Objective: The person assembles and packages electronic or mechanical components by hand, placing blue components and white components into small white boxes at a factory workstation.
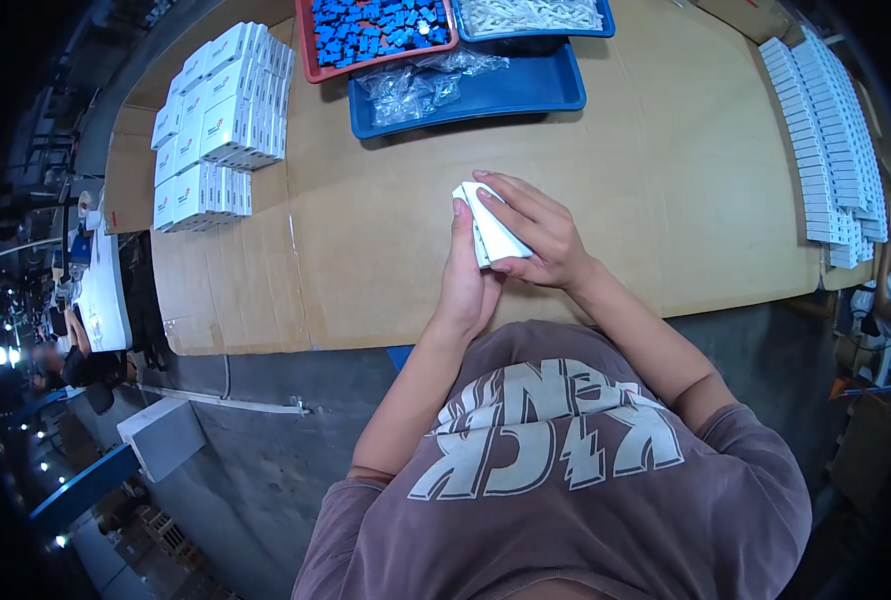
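Note:
Between my two hands is a small white box (497, 232), held close over the near part of the cardboard-covered table (385, 240). My left hand (468, 270) grips its left side, thumb along the edge. On the right, my right hand (543, 232) has its fingers over the top and its thumb at the lower edge. A dark gap runs between the box's upper face and its left side. The palms hide part of the box.
White boxes (220, 110) stand stacked at the left, and more white boxes (825, 140) at the right. At the back are a red tray (310, 50) of blue pieces, a tray of white pieces (530, 18), and a blue tray (525, 95) with clear plastic bags (410, 95).

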`<action>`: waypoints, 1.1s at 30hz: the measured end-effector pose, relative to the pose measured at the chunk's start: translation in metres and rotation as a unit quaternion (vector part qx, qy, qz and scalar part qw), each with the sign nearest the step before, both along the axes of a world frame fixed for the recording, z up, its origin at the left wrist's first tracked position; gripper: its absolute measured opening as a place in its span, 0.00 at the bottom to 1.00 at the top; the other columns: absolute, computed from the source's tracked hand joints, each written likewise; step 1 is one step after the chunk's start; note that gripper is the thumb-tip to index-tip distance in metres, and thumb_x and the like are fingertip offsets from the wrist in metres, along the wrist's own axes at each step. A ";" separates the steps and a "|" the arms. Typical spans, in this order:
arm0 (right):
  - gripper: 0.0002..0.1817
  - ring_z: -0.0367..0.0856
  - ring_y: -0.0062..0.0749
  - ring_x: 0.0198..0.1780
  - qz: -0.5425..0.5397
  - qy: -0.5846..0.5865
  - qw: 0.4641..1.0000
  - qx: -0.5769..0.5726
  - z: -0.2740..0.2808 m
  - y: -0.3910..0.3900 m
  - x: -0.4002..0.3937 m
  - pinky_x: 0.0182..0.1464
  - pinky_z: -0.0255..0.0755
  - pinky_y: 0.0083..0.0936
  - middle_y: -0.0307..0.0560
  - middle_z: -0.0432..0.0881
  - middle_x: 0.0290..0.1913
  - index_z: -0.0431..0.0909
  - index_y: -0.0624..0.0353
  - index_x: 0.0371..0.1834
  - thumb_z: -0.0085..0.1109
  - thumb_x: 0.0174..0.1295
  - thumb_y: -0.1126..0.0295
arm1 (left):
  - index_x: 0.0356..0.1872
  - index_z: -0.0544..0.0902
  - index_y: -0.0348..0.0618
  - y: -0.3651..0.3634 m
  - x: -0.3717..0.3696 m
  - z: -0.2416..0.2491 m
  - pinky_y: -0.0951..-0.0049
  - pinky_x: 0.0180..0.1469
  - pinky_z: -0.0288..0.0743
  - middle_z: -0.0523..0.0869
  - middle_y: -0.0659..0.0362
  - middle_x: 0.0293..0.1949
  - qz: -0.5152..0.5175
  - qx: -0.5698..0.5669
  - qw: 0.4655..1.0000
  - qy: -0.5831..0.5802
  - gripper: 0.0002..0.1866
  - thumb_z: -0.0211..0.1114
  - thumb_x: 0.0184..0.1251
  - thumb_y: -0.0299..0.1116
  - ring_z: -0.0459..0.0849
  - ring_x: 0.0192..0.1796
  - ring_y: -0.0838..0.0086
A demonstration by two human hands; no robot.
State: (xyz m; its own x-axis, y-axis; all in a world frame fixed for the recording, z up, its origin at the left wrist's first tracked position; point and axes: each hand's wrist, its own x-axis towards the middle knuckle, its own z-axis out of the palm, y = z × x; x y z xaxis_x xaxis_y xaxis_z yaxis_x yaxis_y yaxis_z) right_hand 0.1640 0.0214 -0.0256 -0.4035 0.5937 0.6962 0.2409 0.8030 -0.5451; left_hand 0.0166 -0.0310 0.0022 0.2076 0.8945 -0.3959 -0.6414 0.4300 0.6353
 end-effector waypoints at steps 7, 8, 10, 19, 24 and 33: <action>0.43 0.82 0.56 0.67 0.005 0.144 0.977 -0.159 -0.013 -0.008 -0.002 0.69 0.75 0.41 0.66 0.80 0.67 0.75 0.73 0.71 0.50 0.76 0.38 | 0.78 0.63 0.45 0.001 0.009 -0.005 0.63 0.71 0.72 0.76 0.54 0.68 -0.002 0.062 0.996 0.068 0.38 0.39 0.85 0.66 0.76 0.70 0.68; 0.44 0.81 0.53 0.67 0.010 0.216 0.945 -0.246 -0.012 -0.014 -0.007 0.70 0.74 0.39 0.65 0.80 0.68 0.73 0.73 0.72 0.45 0.78 0.36 | 0.80 0.60 0.43 0.003 0.011 -0.022 0.63 0.73 0.69 0.74 0.53 0.70 0.002 0.141 0.983 0.121 0.40 0.39 0.85 0.67 0.73 0.73 0.66; 0.47 0.77 0.45 0.71 0.037 0.284 0.879 -0.382 -0.006 -0.018 -0.009 0.74 0.68 0.35 0.63 0.75 0.73 0.70 0.74 0.75 0.28 0.82 0.35 | 0.84 0.48 0.37 0.002 0.011 -0.018 0.60 0.78 0.64 0.58 0.47 0.77 -0.004 0.259 0.912 0.317 0.44 0.49 0.84 0.61 0.65 0.79 0.58; 0.28 0.66 0.47 0.80 0.042 0.112 0.929 -0.349 0.009 -0.017 -0.006 0.79 0.61 0.38 0.59 0.68 0.79 0.72 0.68 0.75 0.56 0.77 0.64 | 0.81 0.60 0.40 0.019 -0.005 -0.022 0.67 0.66 0.75 0.79 0.53 0.63 0.107 0.100 0.977 0.154 0.32 0.53 0.85 0.44 0.79 0.65 0.70; 0.28 0.75 0.53 0.72 -0.005 -0.017 0.976 -0.217 0.003 -0.019 -0.002 0.73 0.70 0.41 0.59 0.75 0.74 0.76 0.67 0.72 0.64 0.68 0.69 | 0.70 0.72 0.43 0.018 -0.003 -0.021 0.75 0.52 0.78 0.82 0.60 0.53 0.105 0.048 0.984 0.136 0.27 0.52 0.85 0.53 0.82 0.52 0.79; 0.23 0.87 0.56 0.56 -0.071 -0.030 0.990 -0.114 -0.004 -0.019 -0.010 0.58 0.81 0.41 0.61 0.87 0.57 0.78 0.68 0.67 0.61 0.70 0.70 | 0.66 0.71 0.42 0.015 0.004 -0.012 0.74 0.52 0.75 0.78 0.61 0.51 0.098 0.021 0.979 0.178 0.21 0.48 0.88 0.48 0.77 0.50 0.80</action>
State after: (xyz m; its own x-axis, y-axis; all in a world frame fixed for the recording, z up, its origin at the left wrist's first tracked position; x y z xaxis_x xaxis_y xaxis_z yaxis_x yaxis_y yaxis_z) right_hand 0.1540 0.0029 -0.0300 -0.3415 0.7866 0.5145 0.3800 0.6162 -0.6899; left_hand 0.0208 -0.0160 -0.0102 -0.1145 0.9207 -0.3731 -0.4441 0.2885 0.8483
